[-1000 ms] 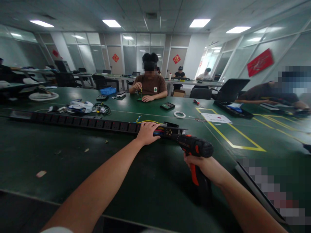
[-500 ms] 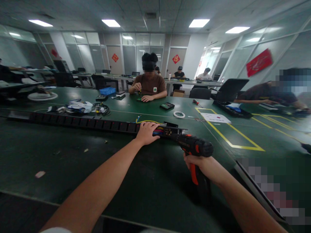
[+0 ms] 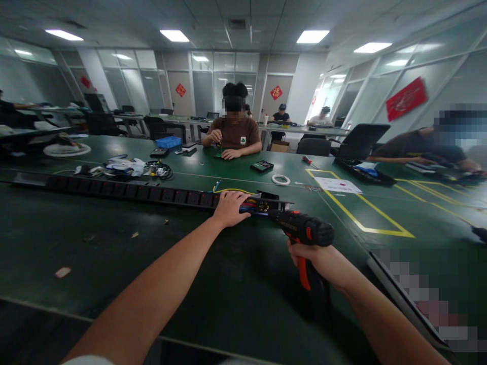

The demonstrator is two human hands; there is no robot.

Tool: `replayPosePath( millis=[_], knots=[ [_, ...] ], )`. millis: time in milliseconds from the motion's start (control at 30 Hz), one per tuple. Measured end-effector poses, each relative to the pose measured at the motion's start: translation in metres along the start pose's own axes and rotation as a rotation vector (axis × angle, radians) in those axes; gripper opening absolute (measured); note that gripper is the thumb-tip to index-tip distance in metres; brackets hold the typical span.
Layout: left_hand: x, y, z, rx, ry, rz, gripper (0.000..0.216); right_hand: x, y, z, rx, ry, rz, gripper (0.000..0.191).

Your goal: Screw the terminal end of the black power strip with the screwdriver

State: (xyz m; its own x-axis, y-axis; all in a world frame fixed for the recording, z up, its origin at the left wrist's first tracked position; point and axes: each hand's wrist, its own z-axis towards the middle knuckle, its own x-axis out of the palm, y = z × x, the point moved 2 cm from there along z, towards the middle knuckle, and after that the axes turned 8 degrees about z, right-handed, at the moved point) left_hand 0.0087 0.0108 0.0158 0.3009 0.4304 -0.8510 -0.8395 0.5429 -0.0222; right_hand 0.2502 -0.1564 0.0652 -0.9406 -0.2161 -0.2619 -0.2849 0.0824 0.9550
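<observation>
A long black power strip [image 3: 167,194] with a row of sockets lies across the green table. My left hand [image 3: 229,209] grips it near its right end, fingers over the top and thumb along the near side. Beside my fingertips, coloured wires [image 3: 249,206] show in the strip's open end section. My right hand [image 3: 314,255] is wrapped round the handle of a black and orange cordless drill [image 3: 306,228]. The drill points left, its nose at the strip's right end; whether the bit touches a screw is too small to tell. A yellow wire [image 3: 239,190] runs behind the strip.
Bundled cables [image 3: 162,171], a blue basket [image 3: 168,142], a black tray [image 3: 262,166], a white ring [image 3: 280,180] and a screwdriver [image 3: 309,161] lie beyond the strip. Yellow tape [image 3: 388,232] marks the table at right. A co-worker [image 3: 236,132] sits opposite, another at far right.
</observation>
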Motion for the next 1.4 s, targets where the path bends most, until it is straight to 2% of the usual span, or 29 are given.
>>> replayPosePath(
  millis=[400,1400],
  knots=[
    [-0.0001,0.0002,0.0002,-0.001,0.004,-0.004,0.065,-0.0007,-0.0008,0.0002,0.010,-0.013,0.021,0.010],
    [-0.0004,-0.0002,0.0000,-0.001,0.003,-0.015,0.065,0.0005,0.0046,-0.0004,-0.001,0.004,-0.029,0.019]
  ],
)
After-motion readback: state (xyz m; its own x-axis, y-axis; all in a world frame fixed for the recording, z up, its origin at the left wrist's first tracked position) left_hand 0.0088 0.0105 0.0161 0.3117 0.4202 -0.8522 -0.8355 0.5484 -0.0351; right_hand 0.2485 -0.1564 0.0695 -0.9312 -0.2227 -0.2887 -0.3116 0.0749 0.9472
